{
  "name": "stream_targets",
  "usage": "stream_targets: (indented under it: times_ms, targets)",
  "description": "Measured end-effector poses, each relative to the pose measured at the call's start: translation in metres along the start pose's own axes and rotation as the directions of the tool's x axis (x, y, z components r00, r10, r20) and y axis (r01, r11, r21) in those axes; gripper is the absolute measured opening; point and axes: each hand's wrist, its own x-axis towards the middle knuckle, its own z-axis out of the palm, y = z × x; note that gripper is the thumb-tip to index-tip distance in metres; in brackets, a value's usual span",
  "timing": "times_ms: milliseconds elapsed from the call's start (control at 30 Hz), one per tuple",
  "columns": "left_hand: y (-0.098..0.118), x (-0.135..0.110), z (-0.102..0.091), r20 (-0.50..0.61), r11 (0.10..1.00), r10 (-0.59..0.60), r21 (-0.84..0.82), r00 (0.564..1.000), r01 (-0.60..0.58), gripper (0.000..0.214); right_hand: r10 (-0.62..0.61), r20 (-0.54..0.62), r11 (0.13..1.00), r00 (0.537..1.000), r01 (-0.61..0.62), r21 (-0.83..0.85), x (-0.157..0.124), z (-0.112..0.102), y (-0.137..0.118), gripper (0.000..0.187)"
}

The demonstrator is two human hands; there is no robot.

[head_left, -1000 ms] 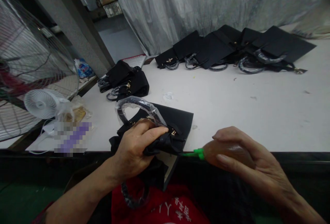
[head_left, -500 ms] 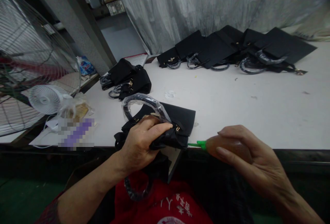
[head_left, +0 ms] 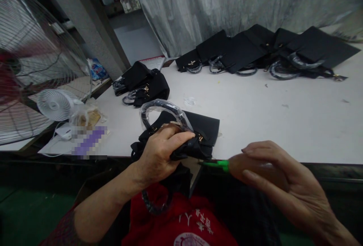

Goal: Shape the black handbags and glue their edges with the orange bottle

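Note:
A black handbag (head_left: 202, 119) with gold fittings lies at the table's front edge, partly overhanging it. My left hand (head_left: 163, 149) is closed on the bag's upper part, thumb pointing right. One plastic-wrapped handle (head_left: 167, 106) arches above that hand, and another handle (head_left: 155, 208) hangs below, against a red garment. In my right hand (head_left: 286, 178) is an amber squeeze bottle (head_left: 241, 164), its fingers wrapped round the body. The bottle's green nozzle (head_left: 218, 164) points left, its tip close by the bag's lower edge; I cannot tell whether they touch.
More black handbags (head_left: 147, 85) sit at the table's left, and a row of black bags (head_left: 249, 49) lies along the back by a grey curtain (head_left: 227, 4). A small white fan (head_left: 56, 104) and a plastic bag (head_left: 87, 115) are on the left, near a large caged fan (head_left: 25, 57).
The bottle's nozzle has dropped slightly from the bag's lower right corner and now points further under its edge. The whole view has shifted a little. My left hand keeps its hold.

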Motion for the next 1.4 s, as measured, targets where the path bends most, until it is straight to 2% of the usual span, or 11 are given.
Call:
stream_targets:
  times_ms: [100, 233, 367, 500, 700, 967, 1133, 1267, 1400]
  targets:
    - [0.001, 0.0, -0.001, -0.003, 1.0, 0.005, 0.01, 1.0, -0.005, 0.045, 0.013, -0.015, 1.0, 1.0, -0.014, -0.024, -0.004, 0.001, -0.002, 0.023]
    - [0.001, -0.002, -0.001, 0.001, 1.0, 0.002, 0.01, 1.0, -0.002, 0.045, 0.019, -0.002, 0.998, 1.0, -0.019, 0.068, -0.008, 0.001, -0.008, 0.024]
    - [0.0, -0.004, -0.001, 0.001, 1.0, 0.001, 0.014, 1.0, -0.001, 0.046, -0.003, -0.067, 0.999, 0.998, 0.0, -0.042, -0.009, 0.001, -0.008, 0.026]
    - [0.0, -0.004, -0.001, 0.001, 1.0, 0.015, 0.008, 1.0, -0.015, 0.044, 0.027, -0.002, 1.0, 1.0, -0.027, -0.003, -0.011, 0.0, -0.006, 0.026]
    - [0.001, -0.004, 0.0, -0.001, 1.0, 0.001, 0.01, 1.0, -0.001, 0.042, 0.04, -0.034, 0.999, 0.999, -0.04, 0.01, -0.011, -0.001, -0.013, 0.024]
    - [0.001, -0.003, 0.002, -0.005, 1.0, 0.0, -0.009, 1.0, 0.0, 0.041, 0.041, 0.027, 0.992, 0.999, -0.044, 0.12, -0.02, 0.0, -0.022, 0.027]
    - [0.002, -0.002, 0.003, -0.01, 1.0, -0.003, 0.001, 1.0, 0.003, 0.04, 0.049, -0.03, 0.998, 0.998, -0.048, 0.039, -0.024, 0.0, -0.024, 0.029]
    - [0.003, -0.002, 0.003, -0.003, 1.0, -0.002, -0.001, 1.0, 0.002, 0.04, 0.008, 0.019, 0.999, 1.0, -0.009, 0.036, -0.027, -0.001, -0.031, 0.031]
    - [0.003, -0.003, 0.004, 0.003, 1.0, -0.013, -0.012, 1.0, 0.013, 0.039, 0.053, 0.017, 0.997, 0.998, -0.054, 0.061, -0.028, -0.002, -0.031, 0.03]
